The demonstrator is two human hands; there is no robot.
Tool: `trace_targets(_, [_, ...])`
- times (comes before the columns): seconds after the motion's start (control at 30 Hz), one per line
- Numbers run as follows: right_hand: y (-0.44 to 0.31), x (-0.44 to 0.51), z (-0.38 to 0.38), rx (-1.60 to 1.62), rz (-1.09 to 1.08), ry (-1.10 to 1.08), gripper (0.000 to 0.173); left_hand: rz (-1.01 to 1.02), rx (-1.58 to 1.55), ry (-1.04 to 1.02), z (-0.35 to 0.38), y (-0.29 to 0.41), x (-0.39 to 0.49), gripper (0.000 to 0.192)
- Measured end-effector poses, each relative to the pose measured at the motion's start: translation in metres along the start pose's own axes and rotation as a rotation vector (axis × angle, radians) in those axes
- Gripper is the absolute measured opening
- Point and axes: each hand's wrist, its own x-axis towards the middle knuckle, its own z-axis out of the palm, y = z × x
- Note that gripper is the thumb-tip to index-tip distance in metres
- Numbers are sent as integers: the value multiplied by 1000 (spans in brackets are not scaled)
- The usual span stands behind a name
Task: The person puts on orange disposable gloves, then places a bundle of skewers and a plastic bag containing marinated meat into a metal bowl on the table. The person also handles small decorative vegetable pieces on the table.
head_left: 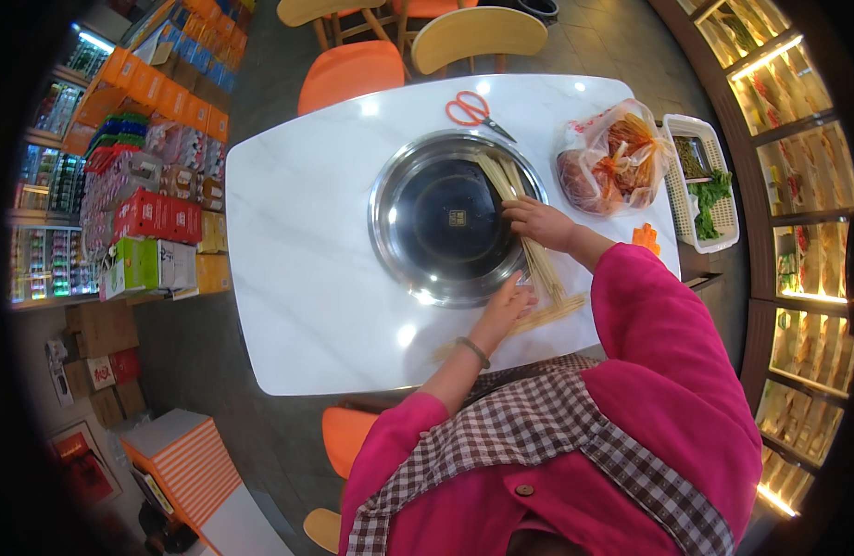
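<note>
A wide stainless steel basin [392, 243] stands on a white marble-patterned table [302, 278]. Long thin wooden skewers [538, 267] lean in a bundle across its right rim. My right hand [538, 221] rests on this bundle at the rim; whether the fingers close round it cannot be told. More skewers [548, 316] lie on the table near its front edge. My left hand [507, 309], with a bracelet on the wrist, is beside the basin's lower right rim, over the lying skewers, fingers apart. Red-handled scissors [479, 115] lie behind the basin.
Plastic bags of reddish food [611, 163] stand at the table's back right, with a small orange object [646, 238] nearer me. Beyond the right edge is a white basket [729, 215] with leafy greens [710, 201]. Orange chairs [354, 73] stand behind the table; stacked boxes [156, 215] are at the left.
</note>
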Motion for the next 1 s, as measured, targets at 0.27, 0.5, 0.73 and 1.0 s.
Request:
trace_targets(0.27, [7, -19, 36, 162, 126, -6, 13, 10, 366, 19, 3, -23, 18, 54])
trace_targets(0.5, [10, -10, 47, 302, 195, 2, 20, -28, 198, 98, -19, -27, 5, 43])
trace_targets(0.73, [-33, -17, 30, 292, 293, -15, 23, 63, 92, 122, -39, -19, -13, 36])
trace_targets(1.0, [-65, -25, 18, 193, 233, 50, 25, 86, 151, 181, -37, 4, -19, 34])
